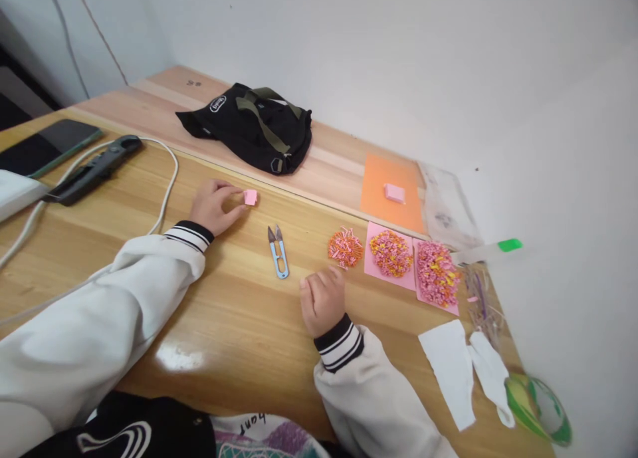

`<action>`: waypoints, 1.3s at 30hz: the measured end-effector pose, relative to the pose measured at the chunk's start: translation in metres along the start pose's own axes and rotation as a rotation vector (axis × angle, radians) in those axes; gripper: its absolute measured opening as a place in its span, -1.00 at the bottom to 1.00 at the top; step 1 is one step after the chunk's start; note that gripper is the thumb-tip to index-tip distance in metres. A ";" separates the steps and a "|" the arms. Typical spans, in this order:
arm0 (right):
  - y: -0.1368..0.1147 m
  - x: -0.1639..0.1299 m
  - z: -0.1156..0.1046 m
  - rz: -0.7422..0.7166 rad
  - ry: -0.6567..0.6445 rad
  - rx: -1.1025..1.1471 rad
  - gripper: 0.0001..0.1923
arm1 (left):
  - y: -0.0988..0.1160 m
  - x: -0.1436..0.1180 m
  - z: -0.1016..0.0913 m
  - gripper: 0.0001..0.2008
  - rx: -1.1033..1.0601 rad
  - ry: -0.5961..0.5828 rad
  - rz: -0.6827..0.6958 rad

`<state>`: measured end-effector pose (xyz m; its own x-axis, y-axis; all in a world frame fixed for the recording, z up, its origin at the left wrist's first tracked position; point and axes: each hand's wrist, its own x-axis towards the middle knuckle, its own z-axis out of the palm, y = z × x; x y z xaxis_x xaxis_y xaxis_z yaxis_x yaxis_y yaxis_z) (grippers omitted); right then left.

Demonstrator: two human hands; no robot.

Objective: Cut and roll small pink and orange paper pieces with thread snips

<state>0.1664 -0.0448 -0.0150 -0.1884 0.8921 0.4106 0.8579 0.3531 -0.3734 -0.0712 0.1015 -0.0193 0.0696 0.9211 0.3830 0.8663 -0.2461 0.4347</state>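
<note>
My left hand rests on the wooden table and pinches a small pink paper piece at its fingertips. My right hand lies on the table with fingers curled loosely, holding nothing I can see. Blue-handled thread snips lie between the two hands. Just beyond my right hand sit three piles of tiny paper curls: an orange-pink pile on the bare wood, a yellow-pink pile and a pink pile, both on pink sheets.
A black bag lies at the back by the wall. An orange sheet carries a small pink block. White paper scraps, a green tape roll, a phone and a white cable are around.
</note>
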 end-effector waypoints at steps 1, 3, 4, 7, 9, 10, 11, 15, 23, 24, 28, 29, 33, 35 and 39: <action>0.000 0.000 0.000 -0.007 -0.016 0.010 -0.70 | 0.002 0.001 0.001 -0.65 0.010 -0.004 0.022; 0.000 0.000 0.002 -0.016 -0.042 0.029 -0.70 | 0.004 0.001 0.002 -0.67 0.039 -0.004 0.047; 0.000 0.000 0.002 -0.017 -0.045 0.036 -0.70 | 0.005 0.001 0.001 -0.69 0.051 0.002 0.050; 0.001 0.000 0.004 -0.026 -0.044 0.045 -0.70 | 0.005 0.000 0.001 -0.75 0.048 0.023 0.049; 0.002 0.000 0.004 -0.032 -0.045 0.041 -0.69 | 0.004 0.001 0.002 -0.75 0.035 0.031 0.049; 0.002 0.000 0.003 -0.035 -0.044 0.039 -0.69 | 0.004 0.001 0.002 -0.75 0.033 0.034 0.050; 0.002 0.000 0.003 -0.037 -0.042 0.038 -0.69 | 0.003 0.001 0.003 -0.74 0.032 0.037 0.050; 0.002 0.000 0.003 -0.042 -0.035 0.040 -0.68 | 0.002 0.002 0.004 -0.70 0.035 0.056 0.076; 0.002 0.000 0.005 -0.037 -0.073 0.035 -0.67 | 0.001 0.006 0.007 -0.74 0.016 0.040 0.074; 0.002 0.000 0.005 -0.038 -0.074 0.032 -0.67 | 0.000 0.007 0.007 -0.74 0.016 0.046 0.085; 0.003 0.000 0.007 -0.053 -0.068 0.024 -0.65 | -0.002 0.009 0.009 -0.74 0.034 0.067 0.085; 0.003 0.000 0.007 -0.058 -0.063 0.022 -0.64 | -0.001 0.009 0.008 -0.74 0.040 0.061 0.085; 0.004 -0.001 0.009 -0.073 -0.050 0.005 -0.62 | 0.001 0.008 0.007 -0.71 0.084 0.008 0.105; 0.005 -0.001 0.009 -0.078 -0.051 -0.008 -0.61 | 0.001 0.008 0.008 -0.74 0.090 0.004 0.104; 0.004 -0.001 0.008 -0.066 -0.060 -0.028 -0.61 | -0.005 0.010 0.013 -0.71 0.031 0.047 0.133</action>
<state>0.1664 -0.0419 -0.0236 -0.2729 0.8826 0.3828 0.8554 0.4047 -0.3234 -0.0684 0.1153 -0.0280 0.1618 0.8658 0.4735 0.8658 -0.3548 0.3528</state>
